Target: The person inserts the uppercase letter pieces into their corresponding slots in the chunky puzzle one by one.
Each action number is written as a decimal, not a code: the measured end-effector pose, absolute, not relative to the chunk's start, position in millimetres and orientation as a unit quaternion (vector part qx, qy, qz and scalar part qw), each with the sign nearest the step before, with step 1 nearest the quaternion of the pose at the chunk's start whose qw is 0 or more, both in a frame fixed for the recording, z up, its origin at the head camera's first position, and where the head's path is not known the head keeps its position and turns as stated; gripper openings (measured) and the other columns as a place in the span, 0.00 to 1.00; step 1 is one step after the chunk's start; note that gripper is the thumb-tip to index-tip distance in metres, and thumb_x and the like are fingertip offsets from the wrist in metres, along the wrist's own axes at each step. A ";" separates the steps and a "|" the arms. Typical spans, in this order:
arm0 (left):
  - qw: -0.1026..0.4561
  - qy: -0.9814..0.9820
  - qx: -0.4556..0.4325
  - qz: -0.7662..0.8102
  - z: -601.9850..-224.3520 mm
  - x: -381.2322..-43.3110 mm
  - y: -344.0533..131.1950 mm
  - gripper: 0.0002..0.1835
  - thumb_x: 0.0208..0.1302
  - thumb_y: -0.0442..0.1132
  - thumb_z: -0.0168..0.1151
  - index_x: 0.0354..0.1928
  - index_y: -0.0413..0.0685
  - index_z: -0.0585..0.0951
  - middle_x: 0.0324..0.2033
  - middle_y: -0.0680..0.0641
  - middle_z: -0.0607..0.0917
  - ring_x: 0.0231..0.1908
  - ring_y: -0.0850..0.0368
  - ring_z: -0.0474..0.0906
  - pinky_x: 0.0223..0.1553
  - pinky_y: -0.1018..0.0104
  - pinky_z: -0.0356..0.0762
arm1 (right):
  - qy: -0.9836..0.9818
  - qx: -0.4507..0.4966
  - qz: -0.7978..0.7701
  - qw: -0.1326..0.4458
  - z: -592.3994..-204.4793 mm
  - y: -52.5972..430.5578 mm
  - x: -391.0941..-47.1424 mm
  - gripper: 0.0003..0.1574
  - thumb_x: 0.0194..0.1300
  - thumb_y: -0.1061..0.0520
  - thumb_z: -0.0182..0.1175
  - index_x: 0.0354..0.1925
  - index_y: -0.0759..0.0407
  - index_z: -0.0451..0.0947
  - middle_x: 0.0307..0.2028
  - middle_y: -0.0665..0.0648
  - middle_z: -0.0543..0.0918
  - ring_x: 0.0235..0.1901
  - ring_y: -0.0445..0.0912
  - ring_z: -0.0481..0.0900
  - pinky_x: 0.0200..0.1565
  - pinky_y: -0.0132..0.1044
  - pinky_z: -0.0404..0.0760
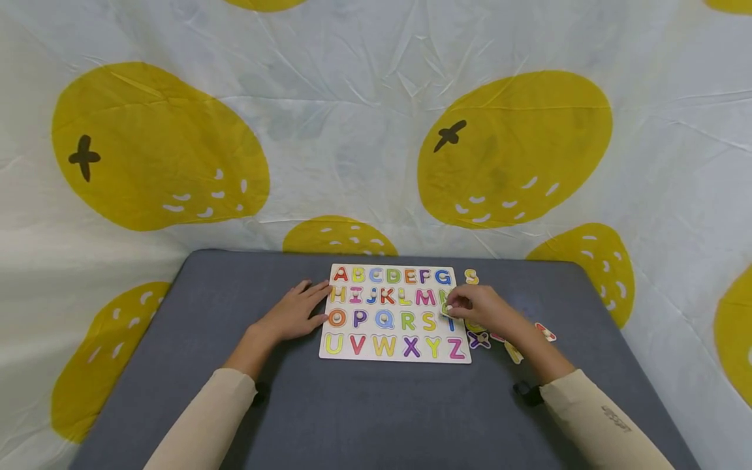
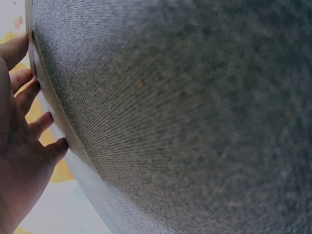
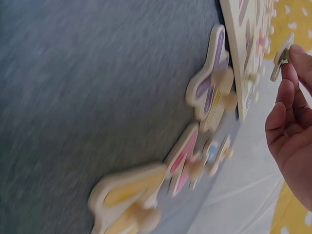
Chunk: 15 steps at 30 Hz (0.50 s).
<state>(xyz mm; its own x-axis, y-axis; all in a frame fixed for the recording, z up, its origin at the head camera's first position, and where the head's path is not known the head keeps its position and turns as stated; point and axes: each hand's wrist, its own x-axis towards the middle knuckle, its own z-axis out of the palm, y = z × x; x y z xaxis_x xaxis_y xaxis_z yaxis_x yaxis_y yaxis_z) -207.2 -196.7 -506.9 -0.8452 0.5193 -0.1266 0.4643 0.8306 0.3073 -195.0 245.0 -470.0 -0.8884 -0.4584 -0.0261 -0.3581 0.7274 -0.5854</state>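
Observation:
A wooden alphabet puzzle board (image 1: 364, 358) lies on the table, with knobbed letters in its upper rows. My left hand (image 1: 296, 312) rests at the board's left edge, fingers extended and touching it. My right hand (image 1: 478, 307) is over the board's right side, near the N and T places. Between thumb and fingers it pinches a small wooden letter piece (image 3: 282, 57) by its knob. That piece is edge-on in the right wrist view, so its letter cannot be read. The left wrist view shows the left fingertips against the edge of a grey surface.
Loose knobbed letters lie right of the board: a yellow S (image 1: 472, 277), a purple X (image 1: 478, 339), a yellow piece (image 1: 514, 352) and a red one (image 1: 545, 331). Some are partly under the right forearm. The grey table (image 1: 376, 418) meets a patterned cloth behind.

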 end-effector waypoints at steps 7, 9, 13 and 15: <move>0.101 0.952 0.257 0.134 -505.9 -206.9 -196.8 0.39 0.75 0.55 0.58 0.81 0.51 0.59 0.80 0.46 0.61 0.79 0.32 0.52 0.76 0.33 0.51 | 0.924 -0.238 -0.285 0.093 -471.1 220.0 -201.2 0.05 0.66 0.56 0.72 0.38 0.52 0.85 0.29 0.45 0.81 0.30 0.37 0.75 0.35 0.32 0.77; 0.101 0.952 0.257 0.135 -505.7 -206.9 -196.7 0.39 0.75 0.55 0.58 0.81 0.51 0.60 0.80 0.46 0.62 0.79 0.33 0.52 0.76 0.33 0.51 | 0.924 -0.240 -0.282 0.095 -472.5 213.4 -202.7 0.05 0.65 0.55 0.72 0.37 0.52 0.84 0.28 0.44 0.81 0.30 0.37 0.75 0.34 0.31 0.77; 0.102 0.952 0.256 0.135 -505.3 -207.0 -196.6 0.39 0.75 0.55 0.57 0.81 0.51 0.59 0.80 0.46 0.61 0.79 0.33 0.52 0.77 0.34 0.51 | 0.927 -0.232 -0.278 0.098 -476.2 200.8 -203.7 0.08 0.64 0.53 0.74 0.34 0.50 0.82 0.26 0.44 0.78 0.28 0.37 0.73 0.32 0.30 0.74; 0.104 0.952 0.255 0.135 -504.7 -206.8 -196.7 0.39 0.75 0.55 0.57 0.81 0.51 0.59 0.80 0.46 0.61 0.79 0.33 0.52 0.77 0.34 0.50 | 0.927 -0.229 -0.280 0.095 -478.2 195.1 -203.4 0.10 0.63 0.53 0.74 0.31 0.51 0.81 0.24 0.45 0.77 0.27 0.38 0.72 0.31 0.30 0.72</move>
<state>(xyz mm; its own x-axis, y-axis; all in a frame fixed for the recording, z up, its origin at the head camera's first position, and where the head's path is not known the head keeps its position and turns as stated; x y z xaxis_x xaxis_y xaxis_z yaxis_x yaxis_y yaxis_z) -206.8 -196.7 -504.7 -0.8477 0.5144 -0.1296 0.4579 0.8329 0.3108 -203.4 195.1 -478.2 -0.8768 -0.4785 -0.0486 -0.3719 0.7386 -0.5623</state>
